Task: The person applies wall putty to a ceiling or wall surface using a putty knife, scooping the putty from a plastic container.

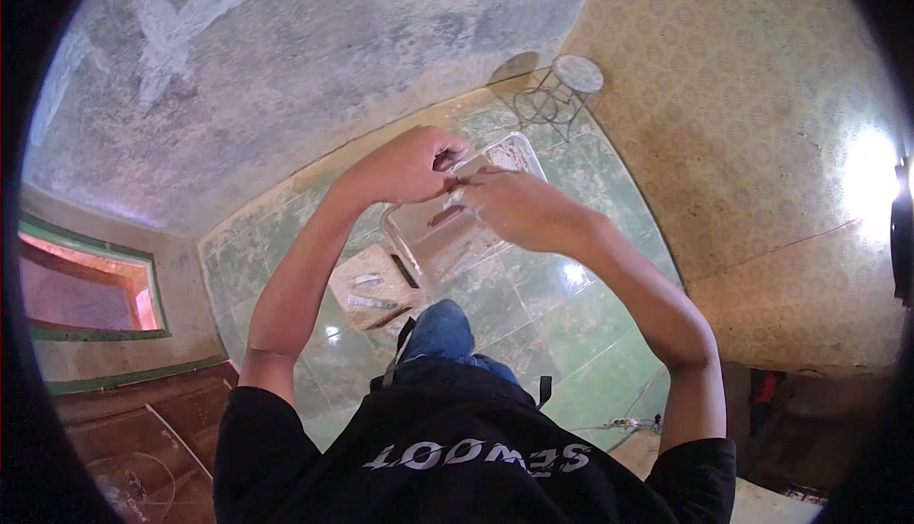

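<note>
My left hand (407,166) and my right hand (526,210) meet in front of me at the middle of the view. The left hand is closed, with its fingers curled toward the right one. The right hand's fingers are drawn together against the left fingertips. Something small and whitish shows between them, too little of it to name. Below the hands lies a pale rectangular plastic tub (401,254) on the floor, its inside smeared with whitish material. A narrow reddish-brown piece (445,216) shows over the tub, partly hidden by the right hand.
Beside the tub, a pale box or board (376,264) bears flat scraper-like tools (371,302). A round stool (577,74) stands in the far corner. Ahead rises a grey patched wall (314,67); a patterned wall (752,134) is at right. A cable (624,422) lies lower right.
</note>
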Demonstrator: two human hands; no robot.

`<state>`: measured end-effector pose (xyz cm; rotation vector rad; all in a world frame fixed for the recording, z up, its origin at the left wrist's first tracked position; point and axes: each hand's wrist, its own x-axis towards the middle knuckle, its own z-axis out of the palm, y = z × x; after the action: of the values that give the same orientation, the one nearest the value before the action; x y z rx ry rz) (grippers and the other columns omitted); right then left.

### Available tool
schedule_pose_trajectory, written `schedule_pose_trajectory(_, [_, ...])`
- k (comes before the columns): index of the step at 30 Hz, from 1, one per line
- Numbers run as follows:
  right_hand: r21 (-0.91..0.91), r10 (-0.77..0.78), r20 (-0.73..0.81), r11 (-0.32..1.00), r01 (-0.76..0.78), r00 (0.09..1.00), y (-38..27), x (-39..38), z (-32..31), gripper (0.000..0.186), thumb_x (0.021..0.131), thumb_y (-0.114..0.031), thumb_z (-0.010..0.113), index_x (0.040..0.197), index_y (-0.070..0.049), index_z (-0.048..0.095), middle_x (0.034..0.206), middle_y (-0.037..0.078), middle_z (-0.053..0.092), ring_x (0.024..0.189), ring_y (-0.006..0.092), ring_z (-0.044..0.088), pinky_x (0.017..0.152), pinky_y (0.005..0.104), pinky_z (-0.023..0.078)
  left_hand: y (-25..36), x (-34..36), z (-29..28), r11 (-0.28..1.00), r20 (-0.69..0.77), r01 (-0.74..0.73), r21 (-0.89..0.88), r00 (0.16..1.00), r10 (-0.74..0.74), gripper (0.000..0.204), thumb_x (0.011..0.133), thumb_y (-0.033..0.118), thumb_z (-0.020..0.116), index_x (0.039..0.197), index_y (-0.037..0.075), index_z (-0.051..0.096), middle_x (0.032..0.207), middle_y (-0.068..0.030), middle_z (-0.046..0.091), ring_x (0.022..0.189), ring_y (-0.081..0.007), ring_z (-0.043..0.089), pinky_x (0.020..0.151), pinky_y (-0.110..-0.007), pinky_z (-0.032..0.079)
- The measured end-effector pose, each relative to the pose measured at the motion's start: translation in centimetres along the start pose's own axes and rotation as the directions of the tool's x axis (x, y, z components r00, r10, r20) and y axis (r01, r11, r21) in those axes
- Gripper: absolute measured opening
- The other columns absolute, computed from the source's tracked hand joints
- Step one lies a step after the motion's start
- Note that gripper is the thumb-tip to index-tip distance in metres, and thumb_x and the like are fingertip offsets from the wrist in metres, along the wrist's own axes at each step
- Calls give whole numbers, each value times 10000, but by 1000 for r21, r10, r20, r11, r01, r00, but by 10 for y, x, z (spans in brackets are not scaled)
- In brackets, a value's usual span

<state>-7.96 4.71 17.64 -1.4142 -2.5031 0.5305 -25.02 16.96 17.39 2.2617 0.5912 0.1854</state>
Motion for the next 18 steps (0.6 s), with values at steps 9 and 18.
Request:
schedule_pose_trajectory(9, [275, 206, -237, 952, -137, 949, 112, -10, -114, 264, 882, -47, 517, 1131, 15, 578, 1074, 228, 620, 1022, 405, 580, 900, 432, 455, -41, 174, -42, 924, 142, -94, -371, 977, 157, 169, 714, 138, 619, 785, -10, 577, 691, 32, 506, 664, -89, 440, 613, -297, 375])
schedule_pose_trajectory(18, [-205, 63, -224, 973, -110, 973, 247, 43, -153, 159, 796, -41, 579, 933, -46, 660, 962, 153, 659, 980, 320, 633, 861, 420, 495, -12, 344, -97, 967, 142, -198, -158, 965, 221, 129, 688, 64, 561, 693, 2, 448, 614, -10, 374, 617, -97, 374, 561, -317, 331])
